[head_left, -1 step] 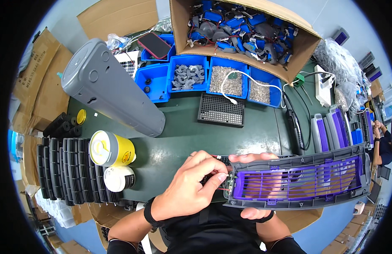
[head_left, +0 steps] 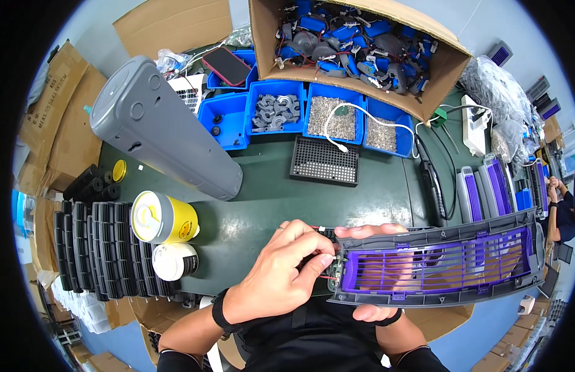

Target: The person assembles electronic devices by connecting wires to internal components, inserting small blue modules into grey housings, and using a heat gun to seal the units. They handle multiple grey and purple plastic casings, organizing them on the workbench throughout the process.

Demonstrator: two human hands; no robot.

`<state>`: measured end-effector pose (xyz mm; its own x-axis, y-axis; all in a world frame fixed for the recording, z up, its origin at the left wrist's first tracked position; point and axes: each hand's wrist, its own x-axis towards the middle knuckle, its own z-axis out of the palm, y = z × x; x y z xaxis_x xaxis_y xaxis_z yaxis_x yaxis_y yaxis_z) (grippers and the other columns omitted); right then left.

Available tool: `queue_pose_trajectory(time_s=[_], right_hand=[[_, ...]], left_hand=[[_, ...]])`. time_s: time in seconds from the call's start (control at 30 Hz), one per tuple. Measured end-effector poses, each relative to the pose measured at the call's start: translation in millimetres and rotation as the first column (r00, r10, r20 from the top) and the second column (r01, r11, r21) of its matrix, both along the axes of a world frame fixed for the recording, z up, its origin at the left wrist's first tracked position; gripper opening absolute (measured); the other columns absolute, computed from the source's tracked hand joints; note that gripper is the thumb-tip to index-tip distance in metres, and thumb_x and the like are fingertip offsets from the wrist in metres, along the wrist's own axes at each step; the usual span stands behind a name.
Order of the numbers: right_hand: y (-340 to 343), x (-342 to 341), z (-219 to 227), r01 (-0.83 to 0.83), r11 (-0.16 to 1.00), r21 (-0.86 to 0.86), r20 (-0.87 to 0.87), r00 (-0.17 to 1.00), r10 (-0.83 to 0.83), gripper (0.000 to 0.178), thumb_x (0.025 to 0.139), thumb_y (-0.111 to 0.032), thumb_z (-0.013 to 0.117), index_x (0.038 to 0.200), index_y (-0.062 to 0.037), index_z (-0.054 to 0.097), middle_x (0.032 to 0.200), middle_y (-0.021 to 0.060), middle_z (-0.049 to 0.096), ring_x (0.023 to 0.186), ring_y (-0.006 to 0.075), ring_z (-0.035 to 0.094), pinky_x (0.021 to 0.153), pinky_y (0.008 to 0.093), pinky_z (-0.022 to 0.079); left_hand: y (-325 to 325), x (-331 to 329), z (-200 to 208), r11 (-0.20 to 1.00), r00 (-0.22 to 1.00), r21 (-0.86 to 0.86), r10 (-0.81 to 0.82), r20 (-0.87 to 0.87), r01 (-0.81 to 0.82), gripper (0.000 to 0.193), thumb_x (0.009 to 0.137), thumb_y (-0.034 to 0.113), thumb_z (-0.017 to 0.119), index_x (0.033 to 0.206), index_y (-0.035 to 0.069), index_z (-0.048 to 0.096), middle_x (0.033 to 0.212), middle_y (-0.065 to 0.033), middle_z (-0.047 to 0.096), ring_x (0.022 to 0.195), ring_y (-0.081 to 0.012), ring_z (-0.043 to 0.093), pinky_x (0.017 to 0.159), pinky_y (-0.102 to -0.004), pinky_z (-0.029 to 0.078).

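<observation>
A long dark grey housing panel with a purple slatted grille (head_left: 529, 248) is held level above the near side of the table. My right hand (head_left: 375, 231) supports it from beneath, fingers gripping both long edges; its palm shows through the slats. At the panel's left end sits a small circuit board (head_left: 339, 268) with thin red wires. There my left hand (head_left: 278, 273) pinches a thin wire between thumb and forefinger, right beside the board. The fingers mostly hide the wire's end.
Blue bins (head_left: 274, 127) hold grey clips and small screws. A black perforated block (head_left: 325, 162) stands before them. A cardboard box (head_left: 445, 80) holds blue and grey motors. To the left are a grey tower housing (head_left: 169, 130), yellow tub (head_left: 169, 217), white jar (head_left: 174, 261) and black rollers (head_left: 107, 248).
</observation>
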<state>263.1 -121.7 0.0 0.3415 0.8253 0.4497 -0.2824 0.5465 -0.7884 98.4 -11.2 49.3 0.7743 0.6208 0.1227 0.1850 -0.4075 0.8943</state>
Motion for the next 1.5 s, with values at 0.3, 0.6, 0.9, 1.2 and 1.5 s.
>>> queue_pose_trajectory(time_s=[0.3, 0.6, 0.9, 1.2, 1.5], right_hand=[[2, 1, 1, -0.021, 0.999, 0.030, 0.015, 1.000, 0.021, 0.115, 0.064, -0.028, 0.103, 0.151, -0.0058, 0.032, 0.137, 0.0245, 0.059, 0.133, 0.0412, 0.058, 0.115, 0.0569, 0.046], [2, 3, 1, -0.028, 0.999, 0.020, 0.108, 0.994, 0.026, 0.115, 0.064, -0.031, 0.104, 0.150, -0.0053, 0.033, 0.137, 0.0244, 0.059, 0.133, 0.0394, 0.059, 0.115, 0.0547, 0.047], [0, 3, 10, -0.046, 0.998, -0.049, 0.153, 0.987, 0.053, 0.111, 0.067, -0.029, 0.102, 0.152, -0.0060, 0.034, 0.140, 0.0265, 0.059, 0.135, 0.0409, 0.058, 0.114, 0.0542, 0.048], [-5, 4, 16, -0.080, 0.989, -0.127, 0.193, 0.976, 0.103, 0.113, 0.065, -0.032, 0.103, 0.151, -0.0092, 0.034, 0.151, 0.0256, 0.048, 0.140, 0.0481, 0.051, 0.116, 0.0623, 0.044], [-8, 1, 10, -0.123, 0.980, -0.159, -0.076, 0.991, 0.112, 0.112, 0.067, -0.022, 0.102, 0.153, -0.0076, 0.032, 0.156, 0.0266, 0.043, 0.143, 0.0455, 0.049, 0.117, 0.0591, 0.043]], left_hand=[[-3, 7, 0, 0.983, 1.000, 0.184, 0.021, 0.004, -0.022, 0.014, 0.087, -0.006, 0.070, 0.094, 0.005, 0.067, 0.095, -0.0107, 0.060, 0.091, -0.0319, 0.057, 0.082, -0.0412, 0.048], [-5, 7, 0, 0.967, 1.000, 0.255, 0.012, -0.014, -0.009, 0.018, 0.083, -0.009, 0.070, 0.092, 0.006, 0.066, 0.095, -0.0111, 0.059, 0.090, -0.0329, 0.057, 0.081, -0.0414, 0.049], [-7, 5, 1, 0.942, 0.998, 0.336, 0.037, -0.049, -0.019, 0.021, 0.078, -0.012, 0.069, 0.090, 0.004, 0.064, 0.093, -0.0117, 0.059, 0.088, -0.0338, 0.057, 0.080, -0.0419, 0.049], [-18, 14, -2, 0.919, 0.981, 0.361, 0.188, -0.051, -0.157, 0.019, 0.075, -0.012, 0.071, 0.083, 0.005, 0.065, 0.089, -0.0114, 0.059, 0.085, -0.0346, 0.058, 0.078, -0.0430, 0.048], [-19, 12, -10, 0.941, 0.981, 0.281, 0.191, 0.012, -0.187, 0.018, 0.076, -0.007, 0.077, 0.088, 0.004, 0.070, 0.088, -0.0099, 0.065, 0.086, -0.0327, 0.061, 0.081, -0.0420, 0.050]])
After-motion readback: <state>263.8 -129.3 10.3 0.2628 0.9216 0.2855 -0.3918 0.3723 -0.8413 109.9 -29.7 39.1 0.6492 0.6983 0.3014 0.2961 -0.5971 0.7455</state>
